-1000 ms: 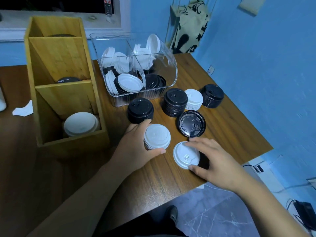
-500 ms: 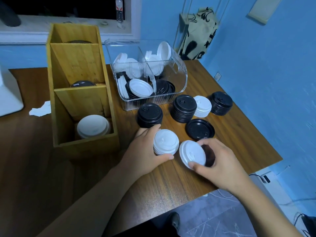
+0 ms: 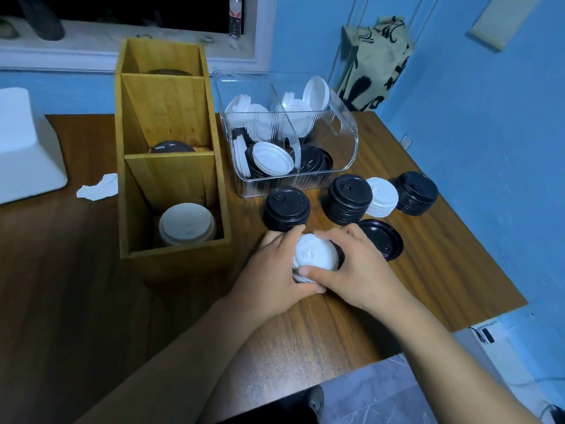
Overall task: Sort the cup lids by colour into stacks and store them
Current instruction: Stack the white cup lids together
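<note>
Left hand (image 3: 272, 280) and right hand (image 3: 363, 276) curl their fingers (image 3: 333, 235) round the white lid stack (image 3: 316, 255) on the table (image 3: 443, 270). A black stack (image 3: 286, 209) stands just behind it, a lone black lid (image 3: 383, 241) beside the right hand, the clear bin (image 3: 345, 148) beyond.

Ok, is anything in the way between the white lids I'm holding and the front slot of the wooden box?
Nothing visible. The left hand and right hand hold the white stack; only bare table lies between it and the wooden box, whose front slot is open on top.
</note>
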`<state>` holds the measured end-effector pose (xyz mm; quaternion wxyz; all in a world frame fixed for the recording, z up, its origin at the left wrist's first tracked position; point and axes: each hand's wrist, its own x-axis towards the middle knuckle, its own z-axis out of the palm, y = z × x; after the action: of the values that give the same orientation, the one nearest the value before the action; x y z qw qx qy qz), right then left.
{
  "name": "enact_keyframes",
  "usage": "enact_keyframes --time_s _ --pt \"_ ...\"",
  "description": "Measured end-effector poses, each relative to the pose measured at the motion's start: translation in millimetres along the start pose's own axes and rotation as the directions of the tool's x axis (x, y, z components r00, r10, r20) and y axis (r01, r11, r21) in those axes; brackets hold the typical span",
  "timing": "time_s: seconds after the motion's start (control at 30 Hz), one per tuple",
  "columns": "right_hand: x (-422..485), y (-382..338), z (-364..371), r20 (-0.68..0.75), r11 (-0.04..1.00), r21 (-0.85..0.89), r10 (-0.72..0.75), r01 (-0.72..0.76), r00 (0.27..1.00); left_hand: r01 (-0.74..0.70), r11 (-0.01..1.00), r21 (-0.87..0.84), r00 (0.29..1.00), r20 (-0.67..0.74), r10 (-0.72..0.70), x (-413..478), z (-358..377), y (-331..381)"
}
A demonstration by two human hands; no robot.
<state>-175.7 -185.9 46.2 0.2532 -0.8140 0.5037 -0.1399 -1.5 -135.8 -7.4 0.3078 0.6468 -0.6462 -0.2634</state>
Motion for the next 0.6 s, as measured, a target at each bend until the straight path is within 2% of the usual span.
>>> enact_keyframes --time_s 0.2,0.37,0.5,0.6 --pt "4.9 2.1 -0.1 0.079 0.999 0.020 0.034 -0.036 0.996 -0.054 0.998 0.033 0.999 -0.006 0.054 0.2 1.0 -2.1" --pt "12.8 -4.5 -5.9 0.144 0.992 -0.106 0.085 -0.070 0.986 -0.094 0.995 0.023 0.994 -0.053 0.095 -0.9 -1.3 0.1" --pt "11.3 -10.7 -13.7 0.179 0.976 -0.214 0.069 -0.030 0.981 -0.089 0.995 0.034 0.994 -0.056 0.091 -2.2 -0.4 0.4" --pt "22.8 -22.2 -27.2 0.096 0.972 -0.230 -0.017 0.039 0.995 -0.091 0.995 0.043 0.995 -0.043 0.093 -2.1 -2.2 1.3"
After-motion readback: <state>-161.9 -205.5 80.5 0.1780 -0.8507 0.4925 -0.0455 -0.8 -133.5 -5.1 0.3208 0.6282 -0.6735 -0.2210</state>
